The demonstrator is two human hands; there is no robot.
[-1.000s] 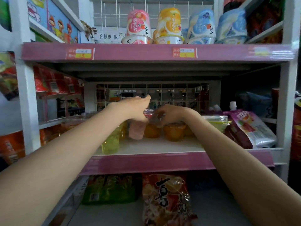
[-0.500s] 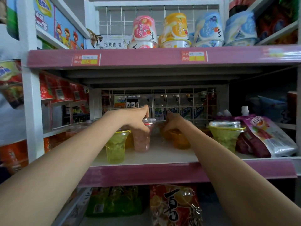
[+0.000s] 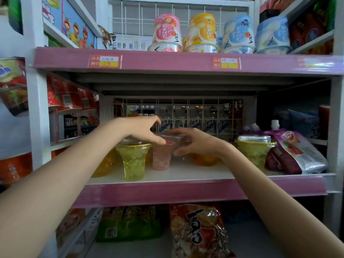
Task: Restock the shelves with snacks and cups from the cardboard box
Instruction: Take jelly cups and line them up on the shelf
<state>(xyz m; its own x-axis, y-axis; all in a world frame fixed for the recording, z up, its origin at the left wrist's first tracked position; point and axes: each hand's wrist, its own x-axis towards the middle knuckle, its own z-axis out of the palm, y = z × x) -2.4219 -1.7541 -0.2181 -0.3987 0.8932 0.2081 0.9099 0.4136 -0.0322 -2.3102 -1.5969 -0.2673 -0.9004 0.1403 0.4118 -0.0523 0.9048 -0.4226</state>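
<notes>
— Where is the pink jelly cup [image 3: 161, 158]?
— Upright on the middle shelf [image 3: 186, 175], near its centre, with a green jelly cup [image 3: 133, 162] just beside it on the left and an orange cup [image 3: 203, 160] behind on the right.
— And the hands?
— Both are at its clear lid. The left hand [image 3: 142, 130] comes over the top, thumb curled against the near rim, fingers arched over the lid. The right hand [image 3: 193, 142] curls round the lid's right edge, thumb below the rim against the cup's side. Both grip the cup.
— What else stands on that shelf?
— A second green cup [image 3: 256, 152] further right, touching a purple spouted pouch [image 3: 294, 151] that leans at the end.
— Above and below?
— Pink, orange and blue tubs [image 3: 202, 32] on the upper shelf, behind price labels [image 3: 105, 61]. Below, a red snack bag [image 3: 198, 232] and a green one [image 3: 128, 223].
</notes>
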